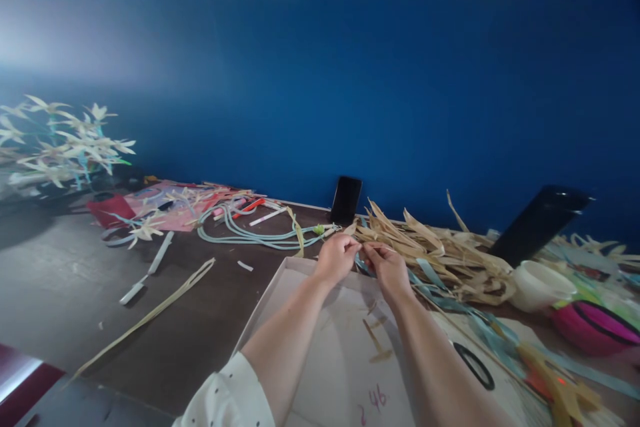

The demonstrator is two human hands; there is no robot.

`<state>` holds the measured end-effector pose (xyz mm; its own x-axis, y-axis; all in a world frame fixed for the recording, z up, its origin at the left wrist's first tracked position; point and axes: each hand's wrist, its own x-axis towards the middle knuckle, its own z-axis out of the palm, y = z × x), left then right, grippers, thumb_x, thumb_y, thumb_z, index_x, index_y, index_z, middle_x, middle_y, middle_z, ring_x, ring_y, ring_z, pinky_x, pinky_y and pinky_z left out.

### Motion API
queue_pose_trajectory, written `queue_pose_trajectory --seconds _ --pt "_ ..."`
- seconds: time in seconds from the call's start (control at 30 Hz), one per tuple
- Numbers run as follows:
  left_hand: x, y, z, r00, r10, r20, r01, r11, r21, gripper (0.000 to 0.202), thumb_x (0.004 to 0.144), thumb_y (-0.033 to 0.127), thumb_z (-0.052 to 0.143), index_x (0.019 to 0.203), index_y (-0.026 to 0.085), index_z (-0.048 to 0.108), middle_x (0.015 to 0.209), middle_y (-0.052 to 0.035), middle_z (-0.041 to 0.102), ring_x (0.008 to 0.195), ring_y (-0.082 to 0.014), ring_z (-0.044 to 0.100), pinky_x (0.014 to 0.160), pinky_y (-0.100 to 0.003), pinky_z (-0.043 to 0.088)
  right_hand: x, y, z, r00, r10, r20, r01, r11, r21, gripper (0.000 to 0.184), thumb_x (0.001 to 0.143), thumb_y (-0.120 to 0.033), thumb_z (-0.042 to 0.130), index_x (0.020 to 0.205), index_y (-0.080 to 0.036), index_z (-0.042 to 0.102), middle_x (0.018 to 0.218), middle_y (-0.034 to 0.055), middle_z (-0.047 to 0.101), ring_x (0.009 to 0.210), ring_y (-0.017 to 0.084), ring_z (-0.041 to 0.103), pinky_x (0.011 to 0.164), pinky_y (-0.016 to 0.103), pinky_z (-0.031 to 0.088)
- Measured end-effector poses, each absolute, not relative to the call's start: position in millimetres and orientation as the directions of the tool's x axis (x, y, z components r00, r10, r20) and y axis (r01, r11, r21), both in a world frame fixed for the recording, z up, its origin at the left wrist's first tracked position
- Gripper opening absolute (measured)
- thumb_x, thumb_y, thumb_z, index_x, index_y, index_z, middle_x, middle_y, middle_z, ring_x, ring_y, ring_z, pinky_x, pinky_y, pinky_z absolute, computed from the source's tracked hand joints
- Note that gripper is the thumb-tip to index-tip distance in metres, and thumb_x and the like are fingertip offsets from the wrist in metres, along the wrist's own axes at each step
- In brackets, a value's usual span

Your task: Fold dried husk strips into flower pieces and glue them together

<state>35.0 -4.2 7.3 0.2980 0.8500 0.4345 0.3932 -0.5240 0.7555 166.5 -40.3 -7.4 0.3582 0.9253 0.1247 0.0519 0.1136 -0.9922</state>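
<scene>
Small, narrow lt-blue strip at the fingertips of L hand & R hand, both pinched close tog. over far end of shallow tray. Mostly hidden by fingers from where I stand; can't tell full length or shape.

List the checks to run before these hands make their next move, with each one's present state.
1. Both hands visible: ok; left hand and right hand are close together near the far edge of the shallow box.
2. Piece being handled identifiable: cannot tell; too small and partly hidden.
3. Box free of scraps: not ok; brown scraps lie inside.
4. Yellow tool clear of both hands: ok; it lies apart, lower right.
5. Right hand clear of the dry husks: cannot tell; they overlap in view.
</scene>
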Motion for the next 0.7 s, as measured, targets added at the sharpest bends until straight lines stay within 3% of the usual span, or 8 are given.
queue_pose_trajectory --seconds 0.37,0.47,0.6,0.7 --pt "36.3 -0.5 1.5 0.3 0.866 0.401 0.378 -0.494 0.783 0.017 0.081 0.028 0.054 0.077 0.017 0.067 0.081 -0.0025 0.064 0.078 -0.0139 0.056 0.072 -0.024 0.04 168.6 -39.4 -10.2 0.361 0.921 0.146 0.089 0.121 -0.989 0.033 0.066 -0.049 0.067 0.074 -0.017 0.065 0.054 -0.0015 0.055 0.046 0.012 0.044 0.045 0.024 0.034" --pt "35.5 0.3 -1.5 0.299 0.868 0.398 0.355 -0.488 0.798 0.018 0.081 0.029 0.053 0.079 0.018 0.068 0.082 -0.0016 0.064 0.078 -0.0134 0.057 0.072 -0.023 0.04 170.9 -40.4 -11.1 0.355 0.925 0.136 0.067 0.12 -0.991 0.034 0.068 -0.046 0.067 0.084 -0.017 0.067 0.055 -0.0008 0.057 0.047 0.013 0.047 0.046 0.025 0.037" --pt "35.0 0.0 -4.2 0.241 0.885 0.399 0.341 -0.462 0.819 0.02 0.081 0.029 0.052 0.081 0.017 0.068 0.08 -0.0014 0.063 0.076 -0.013 0.056 0.071 -0.023 0.04 173.0 -41.2 -13.7 0.354 0.931 0.092 -0.142 0.151 -0.978 0.048 0.067 -0.036 0.068 0.111 -0.021 0.058 0.079 0.0009 0.066 0.053 0.013 0.051 0.048 0.024 0.04" --pt "35.9 -0.7 -5.7 0.214 0.886 0.412 0.327 -0.462 0.824 0.02 0.082 0.028 0.051 0.083 0.017 0.067 0.082 -0.0017 0.062 0.077 -0.0128 0.056 0.072 -0.023 0.04 172.1 -41.1 -15.0 0.333 0.938 0.101 -0.155 0.16 -0.975 0.047 0.065 -0.03 0.066 0.11 -0.021 0.058 0.093 0.0036 0.067 0.053 0.013 0.053 0.048 0.025 0.041"
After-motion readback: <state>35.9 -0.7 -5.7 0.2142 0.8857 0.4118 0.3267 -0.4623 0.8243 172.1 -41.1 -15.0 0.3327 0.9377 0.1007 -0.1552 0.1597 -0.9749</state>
